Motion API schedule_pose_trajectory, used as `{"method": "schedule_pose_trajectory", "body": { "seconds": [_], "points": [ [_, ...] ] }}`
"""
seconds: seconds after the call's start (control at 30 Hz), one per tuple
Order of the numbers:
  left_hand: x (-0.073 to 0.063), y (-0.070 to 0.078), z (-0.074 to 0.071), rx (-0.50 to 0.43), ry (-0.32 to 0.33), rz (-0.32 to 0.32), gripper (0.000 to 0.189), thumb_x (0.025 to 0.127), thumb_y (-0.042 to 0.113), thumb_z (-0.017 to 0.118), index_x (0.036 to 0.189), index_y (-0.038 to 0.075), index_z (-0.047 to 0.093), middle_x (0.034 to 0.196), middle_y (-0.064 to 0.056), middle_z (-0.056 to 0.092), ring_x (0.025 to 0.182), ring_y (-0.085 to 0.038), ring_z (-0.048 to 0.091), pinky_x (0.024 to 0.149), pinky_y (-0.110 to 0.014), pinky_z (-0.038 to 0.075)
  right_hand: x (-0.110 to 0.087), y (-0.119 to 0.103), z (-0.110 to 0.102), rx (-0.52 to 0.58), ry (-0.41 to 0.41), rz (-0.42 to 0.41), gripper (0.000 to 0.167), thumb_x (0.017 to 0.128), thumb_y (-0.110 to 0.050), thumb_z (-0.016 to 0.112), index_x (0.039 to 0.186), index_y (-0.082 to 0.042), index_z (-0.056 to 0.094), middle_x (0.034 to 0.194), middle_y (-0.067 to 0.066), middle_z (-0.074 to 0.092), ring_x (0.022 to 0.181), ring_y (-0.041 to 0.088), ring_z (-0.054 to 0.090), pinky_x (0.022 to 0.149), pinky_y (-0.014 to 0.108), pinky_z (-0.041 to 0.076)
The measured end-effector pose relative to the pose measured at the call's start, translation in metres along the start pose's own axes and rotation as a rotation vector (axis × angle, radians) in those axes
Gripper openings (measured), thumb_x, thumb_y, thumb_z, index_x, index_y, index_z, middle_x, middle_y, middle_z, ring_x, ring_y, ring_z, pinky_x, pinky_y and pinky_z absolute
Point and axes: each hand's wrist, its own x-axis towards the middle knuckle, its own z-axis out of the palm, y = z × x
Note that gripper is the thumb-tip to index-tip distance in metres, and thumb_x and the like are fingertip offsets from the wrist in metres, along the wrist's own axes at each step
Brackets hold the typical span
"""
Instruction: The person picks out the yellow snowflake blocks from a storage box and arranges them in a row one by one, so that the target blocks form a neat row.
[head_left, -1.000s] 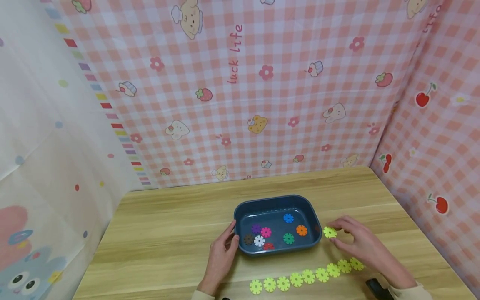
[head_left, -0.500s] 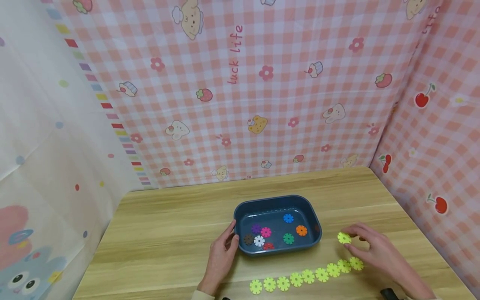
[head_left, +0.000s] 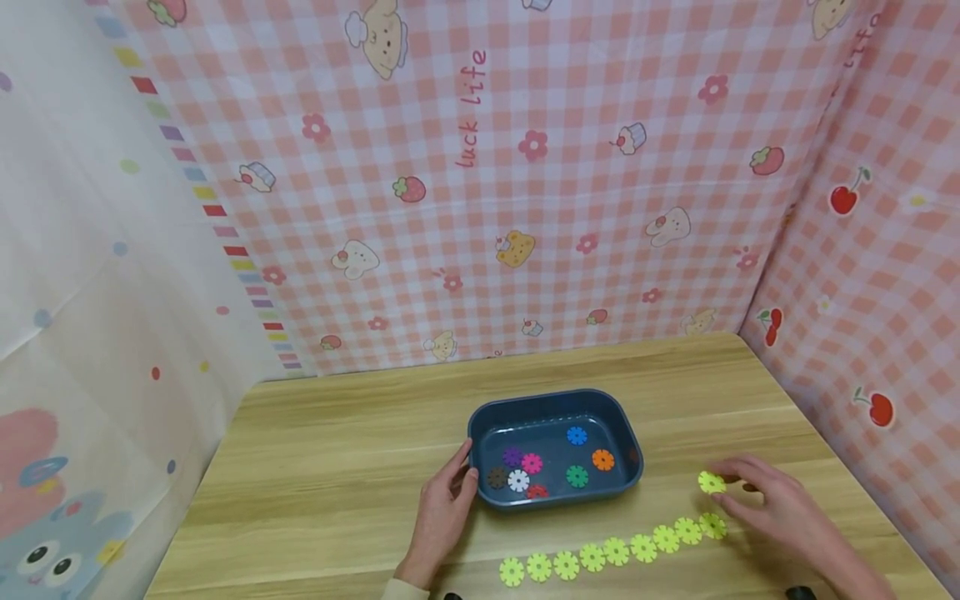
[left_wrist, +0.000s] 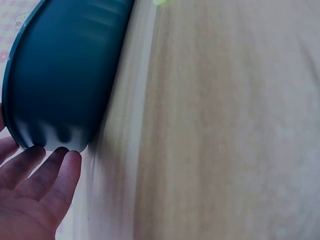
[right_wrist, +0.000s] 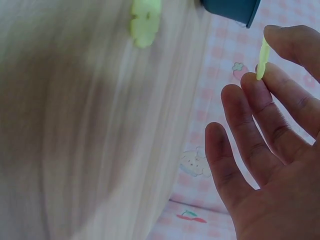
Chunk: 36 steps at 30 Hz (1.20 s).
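In the head view my right hand (head_left: 780, 508) pinches a yellow-green snowflake disc (head_left: 711, 482) between thumb and fingertips. It is held just above the right end of a row of similar discs (head_left: 617, 551) on the table. The right wrist view shows this disc (right_wrist: 262, 60) edge-on, the other fingers spread. My left hand (head_left: 442, 512) touches the left end of a dark blue tray (head_left: 558, 500). In the left wrist view, nearly straight fingers (left_wrist: 65, 175) rest against the tray's outer wall (left_wrist: 65, 75). Loose discs of several colours, such as a green one (head_left: 577, 477), lie inside it.
The wood-grain table (head_left: 337, 467) reaches back to a pink checked cloth (head_left: 495, 308). Another patterned cloth (head_left: 885, 333) hangs along the right side, and a white one (head_left: 165, 292) along the left.
My right hand has carried the yellow-green disc rightward and slightly nearer, from beside the tray to above the row's right end. My left hand and the tray have stayed put.
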Motion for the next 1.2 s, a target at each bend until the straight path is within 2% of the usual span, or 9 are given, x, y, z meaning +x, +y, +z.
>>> {"method": "schedule_pose_trajectory", "body": {
  "seconds": [0.13,0.23,0.33,0.5,0.63,0.83,1.03,1.2],
  "points": [
    [0.0,0.0,0.0,0.002,0.001,-0.006,0.046,0.108,0.015,0.055,0.153,0.008,0.051,0.152,-0.016,0.053,0.129,-0.032,0.061,0.1,-0.038,0.056,-0.006,0.008,-0.001,0.017,0.018,-0.033,0.042,0.068,0.005,0.09,0.105,-0.009,0.075,0.099,-0.01,0.068,0.087,0.0,0.063,0.072,0.004,0.049],
    [0.0,0.0,0.0,0.0,0.004,-0.007,0.046,0.108,0.015,0.055,0.153,0.008,0.051,0.152,-0.016,0.054,0.129,-0.032,0.061,0.1,-0.038,0.057,-0.01,0.013,-0.002,0.025,0.001,-0.023,0.041,0.069,0.005,0.089,0.105,-0.008,0.075,0.099,-0.01,0.068,0.088,-0.002,0.062,0.072,0.004,0.049],
    [0.0,0.0,0.0,0.0,0.006,-0.005,0.046,0.108,0.014,0.055,0.153,0.008,0.051,0.151,-0.016,0.054,0.129,-0.032,0.062,0.1,-0.037,0.057,-0.014,0.018,-0.003,0.037,-0.034,-0.002,0.039,0.073,0.004,0.088,0.107,-0.006,0.075,0.101,-0.01,0.069,0.09,-0.004,0.062,0.07,0.009,0.053],
    [0.0,0.0,0.001,0.0,0.008,0.0,0.046,0.108,0.014,0.056,0.153,0.007,0.051,0.15,-0.016,0.055,0.129,-0.032,0.062,0.1,-0.037,0.057,-0.022,0.023,-0.005,0.099,-0.095,0.041,0.034,0.075,0.004,0.087,0.106,-0.005,0.074,0.102,-0.01,0.07,0.088,-0.006,0.063,0.068,0.012,0.055],
    [-0.001,-0.001,0.002,0.002,0.01,0.0,0.046,0.108,0.013,0.056,0.153,0.008,0.051,0.15,-0.017,0.055,0.13,-0.033,0.061,0.1,-0.037,0.057,-0.026,0.027,-0.004,0.105,-0.12,0.074,0.031,0.076,0.001,0.087,0.102,-0.009,0.074,0.1,-0.014,0.069,0.085,-0.006,0.06,0.068,0.007,0.049],
    [-0.001,-0.002,0.002,0.002,0.011,-0.008,0.046,0.108,0.014,0.056,0.153,0.009,0.051,0.151,-0.016,0.054,0.13,-0.033,0.061,0.1,-0.037,0.057,-0.033,0.033,-0.005,0.064,-0.165,0.119,0.028,0.078,-0.006,0.088,0.101,-0.015,0.075,0.1,-0.016,0.068,0.091,-0.007,0.058,0.071,0.003,0.043],
    [-0.001,-0.002,0.002,-0.001,0.014,-0.013,0.046,0.108,0.014,0.055,0.153,0.009,0.051,0.151,-0.016,0.054,0.131,-0.033,0.06,0.101,-0.038,0.056,-0.037,0.04,-0.006,0.077,-0.189,0.088,0.03,0.079,-0.004,0.087,0.103,-0.018,0.076,0.104,-0.012,0.067,0.096,-0.009,0.057,0.076,0.0,0.04],
    [-0.001,-0.002,0.003,-0.005,0.015,-0.01,0.046,0.108,0.013,0.056,0.153,0.009,0.051,0.152,-0.016,0.053,0.132,-0.033,0.059,0.101,-0.038,0.056,-0.038,0.042,-0.007,0.062,-0.232,0.092,0.026,0.082,-0.008,0.086,0.104,-0.019,0.077,0.106,-0.01,0.064,0.098,-0.009,0.055,0.074,0.005,0.044]
  ]
}}
